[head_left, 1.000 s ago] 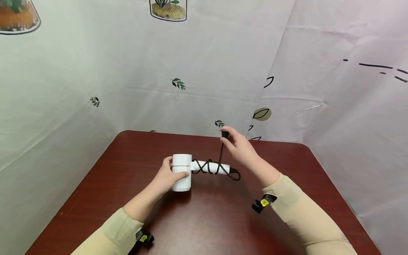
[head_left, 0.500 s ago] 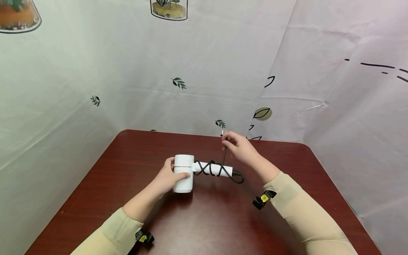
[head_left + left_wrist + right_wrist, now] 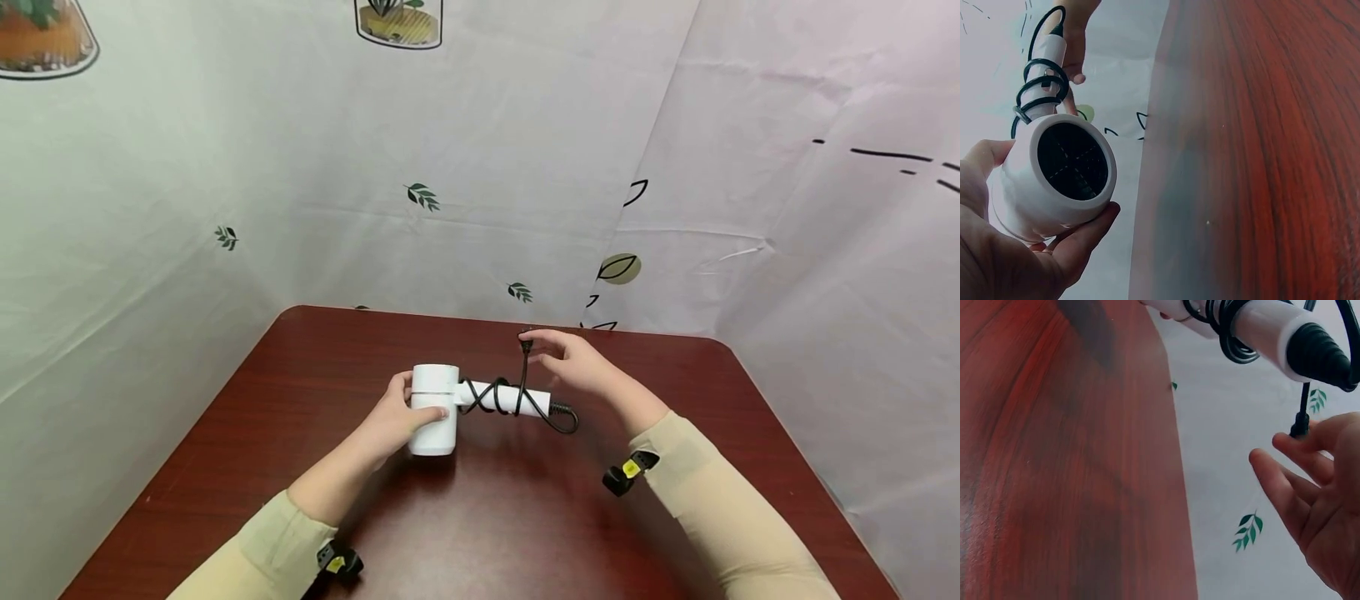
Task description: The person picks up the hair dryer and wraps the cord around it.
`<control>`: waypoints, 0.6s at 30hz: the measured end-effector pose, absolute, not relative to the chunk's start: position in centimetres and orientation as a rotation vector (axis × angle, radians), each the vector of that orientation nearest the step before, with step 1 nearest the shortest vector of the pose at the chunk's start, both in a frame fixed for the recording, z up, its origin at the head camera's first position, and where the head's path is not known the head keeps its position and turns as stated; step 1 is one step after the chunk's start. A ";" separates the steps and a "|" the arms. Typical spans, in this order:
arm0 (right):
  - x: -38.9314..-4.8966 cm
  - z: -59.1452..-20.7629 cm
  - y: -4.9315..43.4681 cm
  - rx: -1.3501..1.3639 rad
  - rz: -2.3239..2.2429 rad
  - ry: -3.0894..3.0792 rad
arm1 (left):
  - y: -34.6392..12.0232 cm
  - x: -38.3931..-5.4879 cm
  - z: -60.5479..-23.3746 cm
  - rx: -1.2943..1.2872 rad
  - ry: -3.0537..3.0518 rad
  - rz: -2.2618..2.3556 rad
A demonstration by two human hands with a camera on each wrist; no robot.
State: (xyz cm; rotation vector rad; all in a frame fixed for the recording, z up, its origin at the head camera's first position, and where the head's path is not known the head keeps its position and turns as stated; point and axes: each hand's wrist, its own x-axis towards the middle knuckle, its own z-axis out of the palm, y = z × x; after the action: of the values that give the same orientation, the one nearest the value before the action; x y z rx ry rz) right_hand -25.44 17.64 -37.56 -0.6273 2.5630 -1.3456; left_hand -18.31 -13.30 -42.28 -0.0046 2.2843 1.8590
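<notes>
A white hair dryer (image 3: 433, 425) is held a little above the table, with its black cord (image 3: 498, 395) wound around the handle. My left hand (image 3: 393, 417) grips the barrel, the thumb across its near side. In the left wrist view the dryer's round dark end (image 3: 1072, 161) faces the camera. From the handle the cord's free end rises to a black plug (image 3: 526, 342). My right hand (image 3: 581, 360) is at this plug, with extended fingertips (image 3: 1260, 457) against or close beside it. Its thumb stands apart from the plug in the head view.
A dark red wooden table (image 3: 495, 533) lies under both arms. Pale sheets with printed leaves (image 3: 423, 197) hang behind it and at the sides. Black wrist cameras (image 3: 621, 477) sit on the sleeves.
My right hand has lowered toward the handle with the plug, and its thumb has parted from the index finger. The hair dryer has shifted slightly right in my left hand.
</notes>
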 end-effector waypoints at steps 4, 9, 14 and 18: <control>-25.3 -38.5 17.8 -0.614 -1.274 2.590 | -13.2 -18.3 -42.3 -0.002 2.272 1.883; -25.0 -39.6 17.9 -0.617 -1.189 2.689 | -13.1 -18.3 -42.4 -0.018 2.266 1.891; -24.8 -40.4 18.1 -0.713 -1.025 2.847 | -13.0 -18.6 -42.5 -0.049 2.278 1.891; -24.6 -40.7 18.2 -0.871 -0.977 2.852 | -13.0 -18.8 -42.6 -0.072 2.273 1.890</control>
State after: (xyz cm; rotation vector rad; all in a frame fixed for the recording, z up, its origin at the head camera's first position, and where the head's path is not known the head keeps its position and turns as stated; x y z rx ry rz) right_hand -24.59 18.21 -40.67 -0.8713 2.8519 -0.9767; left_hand -18.79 -12.99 -42.64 -0.0720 2.2729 1.8905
